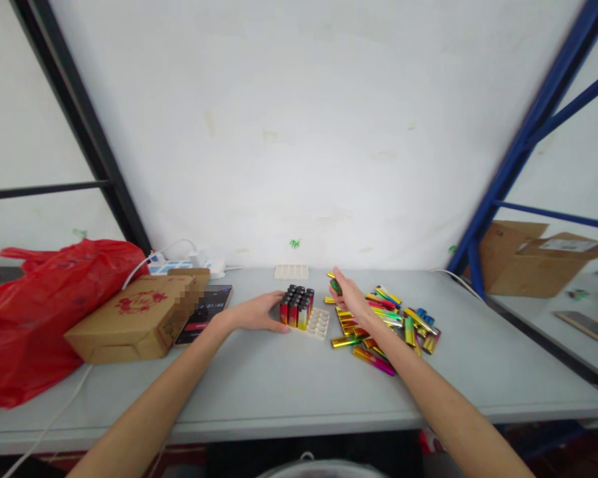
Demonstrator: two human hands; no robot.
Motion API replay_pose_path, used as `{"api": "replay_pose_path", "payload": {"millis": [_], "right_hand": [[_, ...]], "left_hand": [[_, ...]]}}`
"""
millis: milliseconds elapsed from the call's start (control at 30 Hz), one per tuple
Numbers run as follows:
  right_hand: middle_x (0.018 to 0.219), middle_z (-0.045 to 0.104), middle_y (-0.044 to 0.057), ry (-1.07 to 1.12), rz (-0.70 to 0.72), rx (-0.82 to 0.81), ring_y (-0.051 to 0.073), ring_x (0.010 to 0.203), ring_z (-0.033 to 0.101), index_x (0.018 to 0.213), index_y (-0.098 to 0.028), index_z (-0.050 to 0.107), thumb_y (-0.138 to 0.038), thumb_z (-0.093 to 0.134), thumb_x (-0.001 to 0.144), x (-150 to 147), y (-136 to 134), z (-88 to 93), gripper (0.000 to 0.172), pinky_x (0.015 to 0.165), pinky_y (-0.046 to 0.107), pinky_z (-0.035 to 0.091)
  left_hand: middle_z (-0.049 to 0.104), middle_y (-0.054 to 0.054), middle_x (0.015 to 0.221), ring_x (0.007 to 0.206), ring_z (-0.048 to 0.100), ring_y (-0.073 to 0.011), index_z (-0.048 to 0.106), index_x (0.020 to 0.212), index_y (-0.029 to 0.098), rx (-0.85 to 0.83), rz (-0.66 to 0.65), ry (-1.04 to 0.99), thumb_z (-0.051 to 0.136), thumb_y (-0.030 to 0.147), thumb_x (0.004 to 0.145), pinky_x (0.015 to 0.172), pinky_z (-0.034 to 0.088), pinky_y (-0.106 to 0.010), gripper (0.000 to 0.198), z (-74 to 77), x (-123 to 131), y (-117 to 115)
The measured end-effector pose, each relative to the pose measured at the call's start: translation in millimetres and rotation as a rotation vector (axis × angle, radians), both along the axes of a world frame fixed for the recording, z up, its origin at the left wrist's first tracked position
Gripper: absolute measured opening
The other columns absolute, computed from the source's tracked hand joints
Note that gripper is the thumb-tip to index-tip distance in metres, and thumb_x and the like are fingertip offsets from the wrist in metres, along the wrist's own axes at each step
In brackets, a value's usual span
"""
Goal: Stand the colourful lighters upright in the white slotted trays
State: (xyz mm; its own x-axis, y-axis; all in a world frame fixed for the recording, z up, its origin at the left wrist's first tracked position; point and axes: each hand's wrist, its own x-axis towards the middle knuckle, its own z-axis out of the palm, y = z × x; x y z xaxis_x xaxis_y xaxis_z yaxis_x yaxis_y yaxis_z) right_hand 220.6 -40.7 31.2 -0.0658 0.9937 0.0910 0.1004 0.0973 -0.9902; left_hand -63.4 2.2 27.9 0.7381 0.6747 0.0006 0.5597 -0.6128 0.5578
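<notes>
A white moulded tray [319,323] with round pockets lies mid-table. Its left part is filled with upright, slim, shiny cases [296,307] with black tops and red-to-yellow sides; bare pockets show on the right. My left hand [259,313] is curved about the tray's left side, thumb at the front corner and fingers at the back, steadying it. Raised just right of the tray, my right hand [347,293] is closed around a slim green-and-gold metallic case [335,285]. Below and beside this hand is a loose pile of similar metallic cases [373,358] in gold, red, green, blue and pink.
Another white tray [292,271] sits by the wall. On the left are a cardboard box [124,315], a red plastic bag [44,318], a dark phone-like screen [206,312] and a power strip [212,267]. Blue shelf posts [503,159] and an opened carton [523,265] stand right.
</notes>
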Motion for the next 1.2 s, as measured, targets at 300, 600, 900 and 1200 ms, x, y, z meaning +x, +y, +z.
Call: {"api": "replay_pose_path", "payload": {"millis": [300, 600, 900, 1200], "right_hand": [[0.046, 0.03, -0.004, -0.093, -0.089, 0.073, 0.01, 0.042, 0.023, 0.054, -0.027, 0.032, -0.059, 0.039, 0.095, -7.7, 1.6, -5.9, 0.052, 0.04, 0.023, 0.018], [0.053, 0.037, -0.005, -0.112, -0.097, 0.17, 0.013, 0.046, 0.037, 0.072, -0.023, 0.058, -0.088, 0.034, 0.094, -1.9, 0.3, -5.7, 0.073, 0.045, 0.026, 0.031], [0.098, 0.071, 0.005, -0.379, 0.012, 0.43, 0.021, 0.091, 0.069, 0.108, -0.022, 0.064, -0.047, 0.049, 0.103, 9.6, 5.3, -9.6, 0.03, 0.085, 0.035, 0.055], [0.108, 0.073, 0.01, -0.701, -0.045, 0.615, 0.023, 0.1, 0.068, 0.113, -0.021, 0.064, -0.021, 0.047, 0.106, -3.3, 8.0, -36.8, 0.019, 0.096, 0.038, 0.052]], "left_hand": [[0.067, -0.012, 0.144, 0.131, 0.064, -0.0364, 0.056, 0.148, 0.019, 0.041, -0.017, -0.061, 0.086, 0.063, 0.077, 0.117, 0.048, -0.044, 0.089, -4.2, 7.3, -5.9], [0.066, -0.011, 0.144, 0.13, 0.063, -0.0348, 0.057, 0.147, 0.019, 0.036, -0.04, -0.081, 0.085, 0.058, 0.079, 0.118, 0.047, -0.043, 0.083, -1.4, 9.4, -9.6], [0.061, -0.013, 0.149, 0.136, 0.058, -0.0357, 0.057, 0.147, 0.019, 0.018, -0.053, -0.079, 0.084, 0.058, 0.08, 0.122, 0.043, -0.044, 0.082, -5.0, 8.5, -5.4], [0.065, -0.012, 0.141, 0.13, 0.062, -0.0356, 0.06, 0.143, 0.019, 0.042, -0.036, -0.068, 0.085, 0.06, 0.078, 0.118, 0.046, -0.044, 0.08, -8.0, 7.8, -3.0]]}}
